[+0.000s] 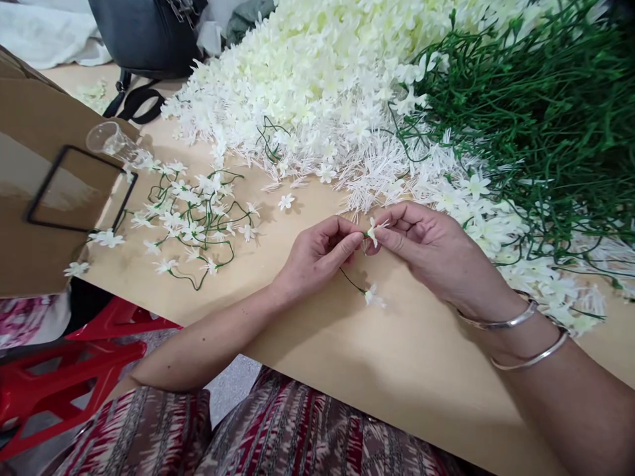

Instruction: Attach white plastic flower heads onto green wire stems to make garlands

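My left hand (pixel 325 254) pinches a thin green artificial stem close to its tip, over the wooden table (pixel 317 330). At that tip sits a small white artificial flower (pixel 372 233), gripped between the thumb and fingers of my right hand (pixel 426 248). A length of the dark stem hangs below my left fingers and ends in another white flower (pixel 370 295) near the tabletop. Beyond my hands lie loose white stamen pieces (pixel 367 175) and the big heap of white petals (pixel 317 73). Part of the stem is hidden inside my left fingers.
Flowered stems (pixel 198 211) lie in a cluster on the left, beside a tipped clear plastic cup (pixel 106 139) and a cardboard box (pixel 44 178). Bare green stems (pixel 540 112) are piled at the right. A black bag (pixel 149 36) stands at the back; red stools (pixel 59 370) are below the table.
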### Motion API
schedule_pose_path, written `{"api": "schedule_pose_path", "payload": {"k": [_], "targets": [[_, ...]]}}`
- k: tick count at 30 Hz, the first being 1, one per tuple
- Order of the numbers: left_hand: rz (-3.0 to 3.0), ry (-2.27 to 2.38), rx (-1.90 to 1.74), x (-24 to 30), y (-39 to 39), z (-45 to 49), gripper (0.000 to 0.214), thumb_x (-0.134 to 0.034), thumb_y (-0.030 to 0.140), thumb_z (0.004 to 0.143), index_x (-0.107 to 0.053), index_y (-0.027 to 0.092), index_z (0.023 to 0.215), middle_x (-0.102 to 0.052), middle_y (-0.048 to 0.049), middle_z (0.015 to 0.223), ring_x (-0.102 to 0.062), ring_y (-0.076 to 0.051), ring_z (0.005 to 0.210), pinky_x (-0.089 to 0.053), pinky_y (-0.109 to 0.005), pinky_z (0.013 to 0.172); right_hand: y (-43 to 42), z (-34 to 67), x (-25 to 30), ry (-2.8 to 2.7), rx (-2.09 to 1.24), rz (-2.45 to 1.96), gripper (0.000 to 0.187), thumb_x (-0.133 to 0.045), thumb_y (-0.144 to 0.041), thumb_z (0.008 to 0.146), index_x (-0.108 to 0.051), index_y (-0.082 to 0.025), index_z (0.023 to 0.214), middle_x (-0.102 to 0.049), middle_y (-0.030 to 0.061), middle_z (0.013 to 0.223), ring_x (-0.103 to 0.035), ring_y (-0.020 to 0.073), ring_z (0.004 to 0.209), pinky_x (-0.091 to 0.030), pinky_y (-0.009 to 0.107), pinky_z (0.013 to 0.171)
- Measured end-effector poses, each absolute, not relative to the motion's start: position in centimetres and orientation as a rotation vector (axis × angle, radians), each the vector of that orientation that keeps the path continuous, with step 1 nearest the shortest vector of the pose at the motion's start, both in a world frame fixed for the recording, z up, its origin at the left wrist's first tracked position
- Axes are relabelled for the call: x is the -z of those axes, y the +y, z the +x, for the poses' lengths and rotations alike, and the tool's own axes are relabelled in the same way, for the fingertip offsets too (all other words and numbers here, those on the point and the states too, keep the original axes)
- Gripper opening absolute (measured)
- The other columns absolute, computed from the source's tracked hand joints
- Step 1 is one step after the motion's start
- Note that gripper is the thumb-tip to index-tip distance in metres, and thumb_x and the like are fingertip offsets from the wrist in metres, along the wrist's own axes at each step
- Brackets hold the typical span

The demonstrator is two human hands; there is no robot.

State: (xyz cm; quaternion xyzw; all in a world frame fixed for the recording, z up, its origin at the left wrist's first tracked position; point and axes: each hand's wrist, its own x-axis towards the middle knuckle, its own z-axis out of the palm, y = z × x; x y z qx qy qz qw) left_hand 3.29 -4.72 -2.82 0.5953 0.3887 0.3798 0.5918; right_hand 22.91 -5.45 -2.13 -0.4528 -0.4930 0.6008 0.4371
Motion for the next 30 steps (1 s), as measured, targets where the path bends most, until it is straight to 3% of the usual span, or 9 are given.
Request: {"api": "schedule_pose_path", "payload": {"k": [10,16,20,24,27,30], "targets": [[1.539,0.948,-0.874,3.3,-4.9,2.9,0.033,-0.067,0.049,0.100,-0.068,0.017,0.096,-0.072,-0.0033,0.082,-0.063,-0.010,0.064,-0.051,-0.022,0.061,-5.2,23.0,1.3,-1.337,-1.509,-1.165,0.020,-0.084,-0.036,0.082,-0.067,-0.027,0.078,-0.072,-0.0003,0.074,-0.070,0.0172,0.072,-0.061,0.033,0.070],[1.550,0.971,-0.870,3.1,-5.0,3.1,0.037,-0.066,0.054,0.100,-0.067,0.017,0.093,-0.071,-0.0039,0.080,-0.064,-0.012,0.066,-0.051,-0.024,0.061,-5.1,22.6,1.6,-1.345,-1.483,-1.164,0.025,-0.087,-0.039,0.080,-0.067,-0.027,0.075,-0.069,-0.0009,0.071,-0.068,0.0167,0.068,-0.058,0.031,0.064],[1.423,0.913,-0.877,3.0,-4.9,3.3,0.039,-0.071,0.057,0.096,-0.067,0.018,0.090,-0.071,-0.0034,0.082,-0.064,-0.012,0.068,-0.053,-0.025,0.065,-5.3,22.7,1.9,-1.280,-1.530,-1.128,0.022,-0.089,-0.038,0.079,-0.069,-0.028,0.080,-0.072,-0.0003,0.075,-0.070,0.0181,0.073,-0.060,0.033,0.071],[1.040,0.791,-0.894,2.8,-3.8,2.0,0.042,-0.078,0.062,0.087,-0.070,0.020,0.086,-0.070,-0.0018,0.080,-0.067,-0.013,0.069,-0.060,-0.030,0.073,-5.6,23.1,2.4,-1.140,-1.592,-1.000,0.027,-0.085,-0.049,0.084,-0.075,-0.030,0.099,-0.074,-0.0001,0.090,-0.072,0.0178,0.084,-0.061,0.035,0.085],[0.770,0.856,-1.108,2.5,-2.7,0.4,0.042,-0.058,0.064,0.099,-0.075,0.026,0.094,-0.077,0.0001,0.097,-0.075,-0.014,0.082,-0.062,-0.032,0.088,-5.7,23.1,2.8,-1.098,-1.595,-0.957,0.029,-0.080,-0.055,0.088,-0.075,-0.029,0.102,-0.074,0.0012,0.092,-0.071,0.0184,0.085,-0.060,0.036,0.088],[0.605,0.894,-1.166,2.3,-2.0,-0.3,0.047,-0.035,0.054,0.110,-0.077,0.033,0.111,-0.078,0.0048,0.122,-0.077,-0.014,0.107,-0.058,-0.034,0.103,-5.7,23.1,3.1,-1.147,-1.576,-1.016,0.027,-0.080,-0.053,0.089,-0.075,-0.029,0.101,-0.074,0.0022,0.091,-0.072,0.0202,0.085,-0.061,0.039,0.088]]}}
